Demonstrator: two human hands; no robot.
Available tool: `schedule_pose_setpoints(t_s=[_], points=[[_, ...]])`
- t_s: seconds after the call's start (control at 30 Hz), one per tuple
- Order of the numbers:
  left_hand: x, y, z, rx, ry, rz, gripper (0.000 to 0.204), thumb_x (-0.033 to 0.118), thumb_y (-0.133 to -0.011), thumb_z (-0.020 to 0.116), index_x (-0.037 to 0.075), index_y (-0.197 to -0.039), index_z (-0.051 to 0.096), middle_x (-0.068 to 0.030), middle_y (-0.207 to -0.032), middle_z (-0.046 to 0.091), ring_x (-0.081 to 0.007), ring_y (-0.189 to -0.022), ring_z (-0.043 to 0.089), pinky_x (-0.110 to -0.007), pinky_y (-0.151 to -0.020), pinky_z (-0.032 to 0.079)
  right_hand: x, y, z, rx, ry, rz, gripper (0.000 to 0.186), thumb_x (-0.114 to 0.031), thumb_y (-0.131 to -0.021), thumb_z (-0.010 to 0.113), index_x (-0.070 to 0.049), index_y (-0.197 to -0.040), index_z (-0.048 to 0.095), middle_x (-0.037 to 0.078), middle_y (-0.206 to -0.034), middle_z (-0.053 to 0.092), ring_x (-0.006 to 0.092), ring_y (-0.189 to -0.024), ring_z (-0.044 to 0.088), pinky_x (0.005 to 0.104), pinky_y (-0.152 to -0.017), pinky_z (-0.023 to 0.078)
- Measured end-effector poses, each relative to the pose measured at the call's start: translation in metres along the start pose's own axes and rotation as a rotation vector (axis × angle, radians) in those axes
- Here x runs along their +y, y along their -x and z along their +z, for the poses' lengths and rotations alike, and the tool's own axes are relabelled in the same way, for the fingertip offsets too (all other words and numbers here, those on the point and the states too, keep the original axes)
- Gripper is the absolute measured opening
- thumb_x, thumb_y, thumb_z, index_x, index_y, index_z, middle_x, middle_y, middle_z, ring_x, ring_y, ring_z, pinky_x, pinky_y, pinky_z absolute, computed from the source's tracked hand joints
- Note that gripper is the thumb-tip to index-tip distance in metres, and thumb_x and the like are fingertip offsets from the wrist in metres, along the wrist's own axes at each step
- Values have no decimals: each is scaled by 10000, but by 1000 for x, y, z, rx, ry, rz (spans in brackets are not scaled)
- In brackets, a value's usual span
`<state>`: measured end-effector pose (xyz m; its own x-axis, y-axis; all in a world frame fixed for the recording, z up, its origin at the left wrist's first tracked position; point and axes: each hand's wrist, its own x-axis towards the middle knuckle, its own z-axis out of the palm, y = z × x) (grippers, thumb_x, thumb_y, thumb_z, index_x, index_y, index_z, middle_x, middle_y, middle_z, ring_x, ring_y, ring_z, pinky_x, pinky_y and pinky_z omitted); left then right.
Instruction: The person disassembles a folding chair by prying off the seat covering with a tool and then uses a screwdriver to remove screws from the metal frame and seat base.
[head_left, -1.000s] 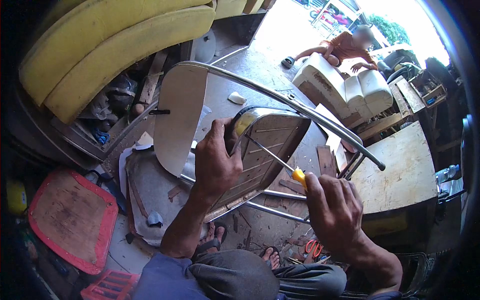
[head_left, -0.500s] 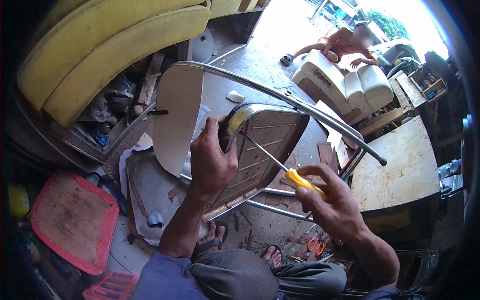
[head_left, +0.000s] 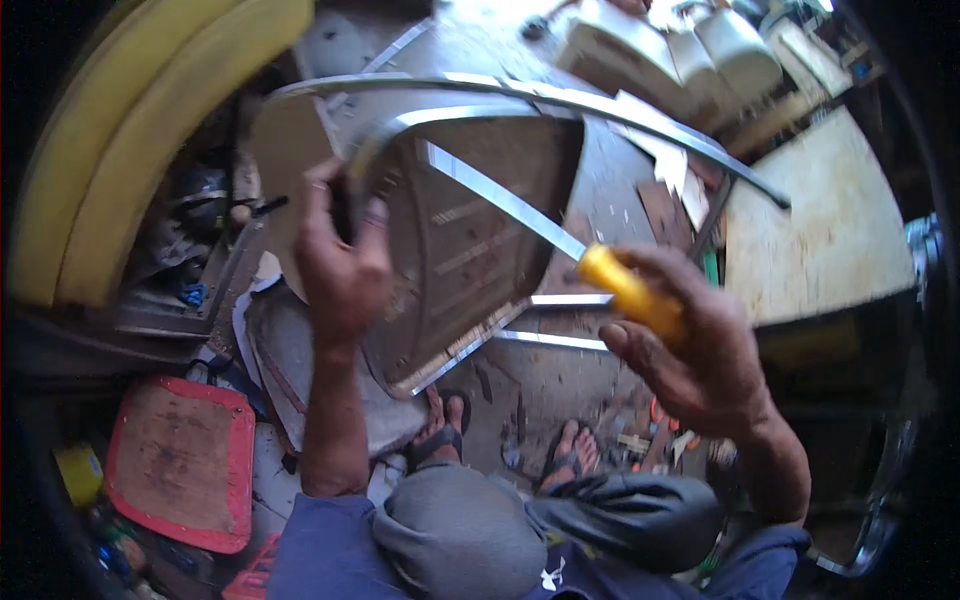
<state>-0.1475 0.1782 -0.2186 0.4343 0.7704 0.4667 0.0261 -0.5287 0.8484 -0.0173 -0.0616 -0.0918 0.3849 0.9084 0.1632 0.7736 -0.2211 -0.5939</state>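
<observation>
The yellow-handled screwdriver [head_left: 632,290] lies in the right hand [head_left: 705,345], its fingers curled around the handle with the thumb set lower. Its long axis slants from the handle, off the seat panel's right edge, up and leftward across the panel's exposed face. The shaft's far end comes near the upper left corner of the seat panel [head_left: 480,225]; motion blur hides whether it touches anything there. The right hand is on the handle side, while the left hand [head_left: 345,265] is nearer the far end, its fingers grasping the panel's left rim close to that upper corner. The panel is tilted above the floor [head_left: 490,440], its lower edge toward the person's knees.

Counted: one screwdriver, one seat panel, one long curved metal tube [head_left: 735,168] passing beyond the panel's top edge, and two straight lower tubes [head_left: 560,342] showing past its lower right corner. About them are one red-bordered panel [head_left: 180,460] at left, two yellow cushions [head_left: 170,150], one pale board [head_left: 820,220] at right, and two sandalled feet [head_left: 572,450].
</observation>
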Motion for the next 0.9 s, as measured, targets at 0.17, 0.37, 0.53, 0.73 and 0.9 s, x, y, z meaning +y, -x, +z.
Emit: schedule_pose_setpoints(t_s=[0.17, 0.37, 0.53, 0.73, 0.9], points=[[-7, -19, 11, -131, 52, -77, 312, 110, -982, 628, 31, -1270, 540, -109, -1198, 630, -210, -1121, 587, -349, -1022, 443, 124, 69, -11, 152, 367, 442, 270, -208, -901, 733, -5, -1003, 587, 176, -945, 626, 309, -971, 655, 385, -853, 500], [-25, -54, 24, -241, 192, -292, 327, 144, -985, 637, 19, -1273, 547, -114, -1183, 642, -208, -1051, 619, -342, -932, 494, 284, 110, 38, 459, 466, 330, 302, -282, -944, 669, -7, -1047, 596, 242, -1364, 440, 383, -1197, 560, 467, -971, 470], [-46, -83, 26, -303, 133, -382, 401, 142, -999, 604, -1, -1361, 505, -135, -1257, 635, -239, -1120, 640, -381, -987, 513, 322, 113, 34, 475, 8, 676, 374, -332, -910, 672, -62, -1156, 592, 152, -966, 666, 291, -911, 662, 425, -843, 516], [-32, -98, 36, -420, 113, -369, 586, 248, -1005, 611, 55, -1505, 374, -185, -1384, 551, -316, -1117, 652, -452, -947, 554, 328, 139, 36, 483, -76, 636, 253, -229, -903, 657, -42, -1057, 582, 47, -843, 633, 161, -796, 611, 344, -764, 501], [-38, -124, 46, -478, -36, -394, 607, 314, -984, 639, 68, -1489, 409, -179, -1308, 609, -301, -1105, 655, -436, -924, 559, 335, 165, 49, 403, -116, 723, 191, -171, -907, 661, -46, -1033, 592, 19, -819, 609, 127, -771, 589, 314, -742, 495]])
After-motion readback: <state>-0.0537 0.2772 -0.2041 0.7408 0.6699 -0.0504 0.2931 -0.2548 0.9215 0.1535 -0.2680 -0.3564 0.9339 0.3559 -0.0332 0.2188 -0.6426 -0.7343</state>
